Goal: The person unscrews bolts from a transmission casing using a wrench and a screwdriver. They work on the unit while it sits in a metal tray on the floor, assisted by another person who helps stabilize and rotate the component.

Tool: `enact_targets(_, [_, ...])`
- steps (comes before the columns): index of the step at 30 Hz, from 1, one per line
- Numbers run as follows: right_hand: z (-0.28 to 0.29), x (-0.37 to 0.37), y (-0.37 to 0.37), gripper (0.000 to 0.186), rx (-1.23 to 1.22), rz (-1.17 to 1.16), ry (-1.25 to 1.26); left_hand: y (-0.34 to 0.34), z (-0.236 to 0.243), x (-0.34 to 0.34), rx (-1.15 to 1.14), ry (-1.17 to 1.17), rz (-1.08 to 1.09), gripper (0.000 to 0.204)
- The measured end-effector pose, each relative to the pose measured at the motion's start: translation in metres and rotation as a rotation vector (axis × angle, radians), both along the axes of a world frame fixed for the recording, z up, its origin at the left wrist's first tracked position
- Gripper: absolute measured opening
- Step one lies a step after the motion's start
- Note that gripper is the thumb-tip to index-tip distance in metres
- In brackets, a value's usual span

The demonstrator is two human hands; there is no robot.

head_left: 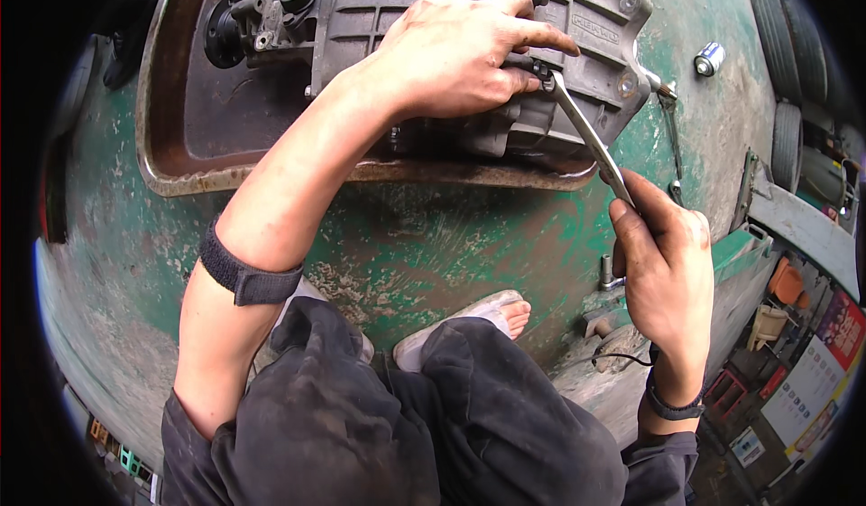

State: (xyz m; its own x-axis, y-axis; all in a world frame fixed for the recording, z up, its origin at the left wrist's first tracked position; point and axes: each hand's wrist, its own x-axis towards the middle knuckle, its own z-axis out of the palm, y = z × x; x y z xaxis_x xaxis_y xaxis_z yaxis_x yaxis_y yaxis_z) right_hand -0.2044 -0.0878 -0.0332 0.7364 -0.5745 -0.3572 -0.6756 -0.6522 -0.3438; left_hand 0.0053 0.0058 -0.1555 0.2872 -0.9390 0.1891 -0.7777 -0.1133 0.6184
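Observation:
A grey cast-metal gearbox housing [361,23] lies in a rusty-rimmed metal tray [406,170]. My left hand [460,55] reaches over it from the left, index finger stretched over the ribs, thumb and other fingers closed around a dark bolt fitting [541,70]. Part of that fitting is hidden by the fingers. In my right hand [669,258] is the lower end of a long silver wrench [586,132]. It slants up and left, its far end against the fitting beside my left thumb.
On the worn green floor [424,235] to the right are a small white-and-blue can [710,59], a long thin tool [674,141] and a socket-like metal piece [609,271]. Tyres [776,46] and a grey metal beam [807,222] stand farther right. My feet are below the tray.

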Motion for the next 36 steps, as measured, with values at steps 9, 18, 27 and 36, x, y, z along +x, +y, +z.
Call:
enact_targets(9, [0.022,0.035,-0.015,0.026,-0.002,0.083,0.089,-0.001,-0.002,0.001,0.012,0.025,-0.035,0.029])
enact_targets(18, [0.036,0.058,-0.003,0.019,-0.37,0.573,-0.089,-0.003,0.003,0.002,0.111,0.017,-0.038,0.031])
enact_targets(27, [-0.052,-0.002,0.048,0.036,-0.242,0.281,-0.28,-0.004,0.003,0.002,0.092,0.041,-0.039,0.03])
enact_targets(36, [-0.131,-0.026,0.064,0.03,-0.096,-0.05,-0.567,-0.001,0.0,0.003,0.056,0.046,-0.033,0.032])
